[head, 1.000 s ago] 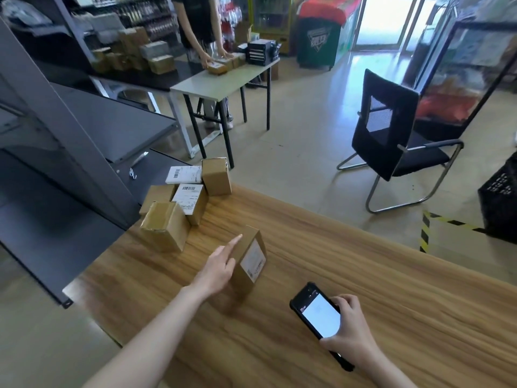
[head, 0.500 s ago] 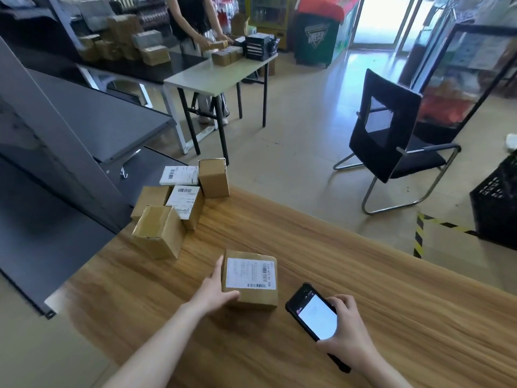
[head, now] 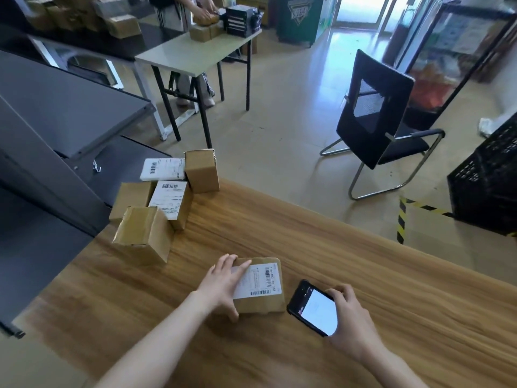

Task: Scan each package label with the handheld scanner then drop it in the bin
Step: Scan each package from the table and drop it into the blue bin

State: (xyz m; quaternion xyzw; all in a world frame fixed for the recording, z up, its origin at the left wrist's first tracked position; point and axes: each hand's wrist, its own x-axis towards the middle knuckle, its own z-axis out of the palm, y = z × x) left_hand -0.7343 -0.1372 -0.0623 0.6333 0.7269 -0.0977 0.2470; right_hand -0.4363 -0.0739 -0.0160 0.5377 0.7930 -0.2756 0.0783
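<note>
In the head view, the left hand (head: pixel 223 284) is gripping the package (head: pixel 258 305) on the wooden table (head: pixel 377 270), fingers lying across its left top and covering part of the label, thumb curling against the near side. The label is facing up, its print too blurred to read. Just right of it, the right hand (head: pixel 351 320) is clasping the handheld scanner (head: pixel 313 306), screen up, its long axis slanting far-left toward the package, its near end hidden.

On the wooden table (head: pixel 377 275), a labelled package (head: pixel 261 288) lies near the front, gripped at its left side by the left hand (head: pixel 221 284). Just right of it, the right hand (head: pixel 354 322) holds the handheld scanner (head: pixel 313 306). A cluster of packages (head: pixel 145 233) fills the table's far left corner. Beyond the table stands a chair (head: pixel 375 121), with a crate (head: pixel 486 186) on the floor to its right.
</note>
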